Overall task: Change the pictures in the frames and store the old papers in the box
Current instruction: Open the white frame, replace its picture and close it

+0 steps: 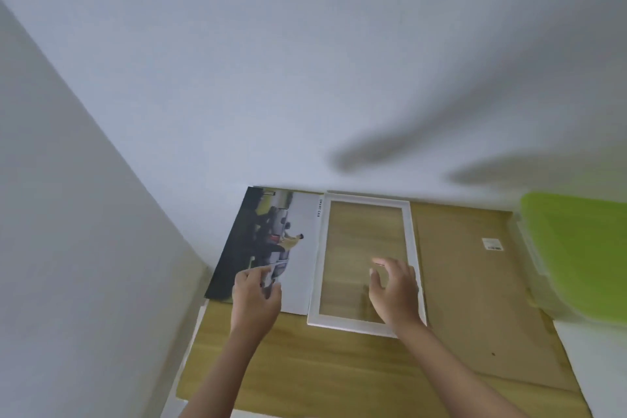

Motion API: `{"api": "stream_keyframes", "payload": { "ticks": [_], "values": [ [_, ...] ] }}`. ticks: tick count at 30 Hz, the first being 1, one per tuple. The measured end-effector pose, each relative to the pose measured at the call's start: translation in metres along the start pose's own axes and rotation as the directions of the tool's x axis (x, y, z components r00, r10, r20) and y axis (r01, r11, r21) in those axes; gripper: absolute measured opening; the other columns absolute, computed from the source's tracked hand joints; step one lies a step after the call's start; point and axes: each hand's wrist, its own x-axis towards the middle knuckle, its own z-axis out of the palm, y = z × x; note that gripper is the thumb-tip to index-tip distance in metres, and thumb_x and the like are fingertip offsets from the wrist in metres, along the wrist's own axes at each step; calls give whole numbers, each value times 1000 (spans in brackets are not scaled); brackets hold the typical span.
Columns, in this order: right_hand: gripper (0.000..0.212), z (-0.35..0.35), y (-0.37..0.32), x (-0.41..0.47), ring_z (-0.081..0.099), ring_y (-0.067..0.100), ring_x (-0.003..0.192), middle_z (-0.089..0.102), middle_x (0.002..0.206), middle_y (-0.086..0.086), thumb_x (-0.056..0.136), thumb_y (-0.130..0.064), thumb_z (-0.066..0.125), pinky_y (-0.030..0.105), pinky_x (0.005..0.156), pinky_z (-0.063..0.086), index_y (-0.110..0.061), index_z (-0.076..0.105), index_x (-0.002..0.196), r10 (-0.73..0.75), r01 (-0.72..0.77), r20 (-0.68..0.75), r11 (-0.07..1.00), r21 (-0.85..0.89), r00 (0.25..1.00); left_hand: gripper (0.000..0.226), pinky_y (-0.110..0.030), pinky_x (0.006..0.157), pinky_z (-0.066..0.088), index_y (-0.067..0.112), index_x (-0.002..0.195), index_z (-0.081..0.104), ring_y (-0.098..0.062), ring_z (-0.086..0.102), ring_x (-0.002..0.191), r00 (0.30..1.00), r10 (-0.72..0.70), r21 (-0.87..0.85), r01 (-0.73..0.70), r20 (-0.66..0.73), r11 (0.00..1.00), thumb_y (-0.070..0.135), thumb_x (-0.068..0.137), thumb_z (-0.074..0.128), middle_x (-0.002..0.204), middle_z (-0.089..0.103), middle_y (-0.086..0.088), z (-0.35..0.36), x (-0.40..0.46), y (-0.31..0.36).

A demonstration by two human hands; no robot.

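A white picture frame (366, 322) lies flat on the wooden table (305, 366), and the wood shows through its opening. To its left lies a poster (268, 234) with a dark car scene and a white margin. My left hand (254, 299) pinches a small piece of paper over the poster's near edge. Over the frame's near half hovers my right hand (395, 292), fingers spread and loosely bent, holding nothing. A brown backing board (475, 299) with a small label lies right of the frame.
A clear plastic box with a green lid (576, 248) stands at the table's right end. White walls close in behind the table and on the left. The near part of the table shows bare wood.
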Motion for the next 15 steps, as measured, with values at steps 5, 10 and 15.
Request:
{"api": "stream_keyframes", "payload": {
  "ticks": [5, 10, 15],
  "values": [
    [23, 40, -48, 53, 52, 26, 107, 63, 106, 3, 87, -18, 59, 36, 90, 42, -17, 65, 109, -114, 121, 107, 991, -62, 988, 43, -29, 85, 36, 19, 125, 50, -25, 41, 117, 969, -237, -5, 237, -67, 971, 22, 83, 62, 125, 43, -8, -30, 32, -38],
    [30, 71, -87, 112, 47, 27, 114, 60, 114, 2, 89, -21, 52, 38, 92, 39, -17, 60, 117, -156, 199, 248, 967, -160, 956, 55, -40, 93, 46, 23, 123, 52, -24, 49, 109, 950, -313, -2, 313, -19, 950, 29, 71, 67, 119, 52, -5, -40, 75, -54],
    [48, 96, -101, 146, 36, 29, 125, 45, 139, 1, 91, -36, 48, 40, 101, 34, -21, 41, 136, -151, 313, 418, 882, -352, 896, 59, -30, 79, 39, 25, 125, 52, -26, 42, 114, 941, -338, 105, 335, 8, 936, 23, 70, 73, 117, 50, -3, -36, 93, -57]
  ]
}}
